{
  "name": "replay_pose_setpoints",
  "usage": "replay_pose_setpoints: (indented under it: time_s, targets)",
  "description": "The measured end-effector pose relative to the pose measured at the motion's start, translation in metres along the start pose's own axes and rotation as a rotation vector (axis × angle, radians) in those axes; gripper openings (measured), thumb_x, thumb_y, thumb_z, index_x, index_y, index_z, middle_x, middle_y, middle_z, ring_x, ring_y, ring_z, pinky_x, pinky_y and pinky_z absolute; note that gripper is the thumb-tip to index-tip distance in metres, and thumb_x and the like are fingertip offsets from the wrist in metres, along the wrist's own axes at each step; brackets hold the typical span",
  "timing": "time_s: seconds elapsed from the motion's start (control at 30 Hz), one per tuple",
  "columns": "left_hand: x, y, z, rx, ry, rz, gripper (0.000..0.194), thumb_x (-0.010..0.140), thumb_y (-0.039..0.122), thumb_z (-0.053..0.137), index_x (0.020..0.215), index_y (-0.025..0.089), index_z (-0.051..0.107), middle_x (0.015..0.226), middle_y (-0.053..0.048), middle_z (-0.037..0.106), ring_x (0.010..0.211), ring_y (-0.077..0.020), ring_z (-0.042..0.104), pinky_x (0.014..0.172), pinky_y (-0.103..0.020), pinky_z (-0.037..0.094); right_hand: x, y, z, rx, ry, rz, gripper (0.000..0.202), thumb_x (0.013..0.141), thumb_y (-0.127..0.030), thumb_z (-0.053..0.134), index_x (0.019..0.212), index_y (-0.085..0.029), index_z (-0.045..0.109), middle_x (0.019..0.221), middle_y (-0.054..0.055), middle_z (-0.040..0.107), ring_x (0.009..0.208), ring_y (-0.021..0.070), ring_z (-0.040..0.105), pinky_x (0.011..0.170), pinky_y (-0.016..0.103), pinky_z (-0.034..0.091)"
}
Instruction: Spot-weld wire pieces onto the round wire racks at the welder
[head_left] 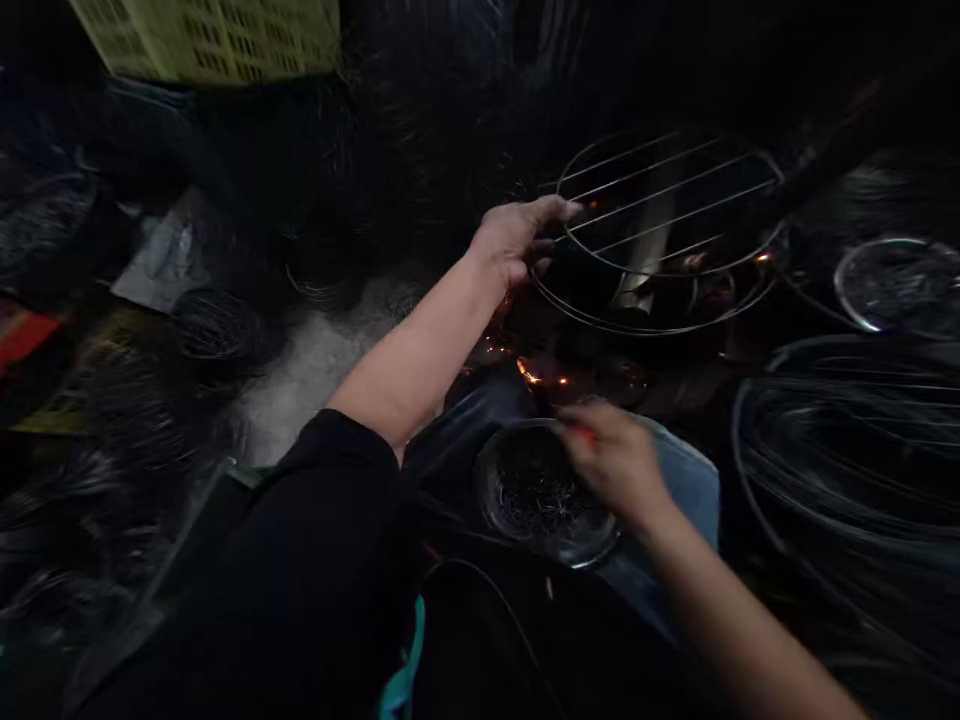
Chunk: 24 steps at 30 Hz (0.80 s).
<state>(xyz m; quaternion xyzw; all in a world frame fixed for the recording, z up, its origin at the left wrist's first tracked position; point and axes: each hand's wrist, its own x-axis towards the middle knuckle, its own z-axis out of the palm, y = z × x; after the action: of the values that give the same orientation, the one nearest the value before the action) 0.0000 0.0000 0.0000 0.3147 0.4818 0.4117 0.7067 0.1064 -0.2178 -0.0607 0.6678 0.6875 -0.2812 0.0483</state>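
A round wire rack [675, 205], made of two hoops with parallel bars across the top, stands tilted in front of me. My left hand [517, 240] reaches out to its near left rim, fingers closed around the wire. Closer to my body, my right hand [611, 460] is blurred and closed, with a bit of red-orange showing at its fingers; what it holds cannot be made out. Just left of that hand is a round bowl [585, 555] holding many short, thin, wire-like pieces. Small orange sparks or embers [529, 375] glow between the two hands.
Large wire hoops [750, 480] lie at the right, with a smaller ring-rimmed item [847, 285] behind them. A yellow plastic crate [217, 40] sits at the upper left. Coiled dark wire [217, 325] and clutter fill the dim left side.
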Motion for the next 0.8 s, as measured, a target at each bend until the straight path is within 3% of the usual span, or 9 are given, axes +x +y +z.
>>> replay_pose_setpoints:
  time_s: [0.1, 0.2, 0.4, 0.5, 0.6, 0.67, 0.8]
  targets:
    - [0.006, -0.003, 0.002, -0.093, 0.055, -0.067, 0.028, 0.063, 0.009, 0.083, 0.062, 0.018, 0.056, 0.058, 0.001, 0.053, 0.056, -0.0108, 0.051, 0.055, -0.025, 0.036, -0.01, -0.023, 0.042, -0.066, -0.164, 0.009, 0.03, 0.091, -0.015, 0.051, 0.107, -0.015, 0.076, 0.12, 0.015, 0.068, 0.105, 0.0262, 0.067, 0.082, 0.031, 0.05]
    - [0.002, -0.01, 0.0, -0.207, 0.112, -0.074, 0.035, 0.055, 0.006, 0.087, 0.067, 0.018, 0.057, 0.057, 0.003, 0.052, 0.056, -0.0091, 0.05, 0.055, -0.022, 0.036, -0.017, -0.033, 0.064, -0.093, -0.272, -0.009, 0.03, 0.086, -0.009, 0.05, 0.097, -0.015, 0.078, 0.113, 0.014, 0.069, 0.103, 0.0252, 0.067, 0.078, 0.029, 0.049]
    - [-0.031, -0.026, -0.006, -0.243, 0.149, 0.03, 0.032, 0.059, 0.009, 0.083, 0.068, 0.017, 0.052, 0.058, 0.005, 0.053, 0.053, -0.0063, 0.047, 0.051, -0.019, 0.034, -0.026, -0.017, 0.05, -0.041, -0.233, -0.044, 0.033, 0.09, -0.008, 0.046, 0.1, -0.02, 0.075, 0.111, 0.007, 0.068, 0.106, 0.0191, 0.066, 0.081, 0.025, 0.047]
    - [-0.042, -0.032, -0.004, -0.23, 0.142, 0.054, 0.034, 0.06, 0.009, 0.081, 0.067, 0.018, 0.049, 0.059, 0.005, 0.053, 0.053, -0.0061, 0.047, 0.049, -0.019, 0.033, -0.032, -0.01, 0.048, -0.066, -0.221, -0.007, 0.035, 0.09, -0.006, 0.046, 0.11, -0.018, 0.072, 0.118, 0.01, 0.066, 0.106, 0.0203, 0.067, 0.083, 0.026, 0.048]
    - [-0.046, -0.036, 0.0, -0.23, 0.11, 0.064, 0.036, 0.058, 0.009, 0.082, 0.07, 0.018, 0.049, 0.061, 0.005, 0.054, 0.054, -0.0059, 0.048, 0.05, -0.018, 0.034, -0.036, -0.007, 0.054, -0.079, -0.259, 0.018, 0.037, 0.087, -0.003, 0.046, 0.106, -0.017, 0.074, 0.119, 0.012, 0.067, 0.102, 0.0224, 0.069, 0.08, 0.028, 0.049]
    - [-0.046, -0.039, 0.003, -0.224, 0.109, 0.056, 0.035, 0.059, 0.009, 0.082, 0.071, 0.018, 0.05, 0.061, 0.005, 0.054, 0.054, -0.006, 0.048, 0.05, -0.018, 0.034, -0.038, -0.001, 0.055, -0.012, -0.265, 0.015, 0.037, 0.087, -0.003, 0.045, 0.099, -0.018, 0.077, 0.114, 0.01, 0.069, 0.098, 0.0214, 0.07, 0.081, 0.028, 0.049]
    - [-0.048, -0.04, 0.004, -0.215, 0.138, 0.042, 0.033, 0.061, 0.007, 0.079, 0.069, 0.018, 0.049, 0.061, 0.004, 0.054, 0.055, -0.0062, 0.049, 0.05, -0.018, 0.035, -0.045, 0.02, 0.049, 0.233, -0.121, -0.01, 0.029, 0.086, -0.014, 0.055, 0.1, -0.02, 0.08, 0.104, 0.009, 0.074, 0.097, 0.0216, 0.07, 0.087, 0.029, 0.051]
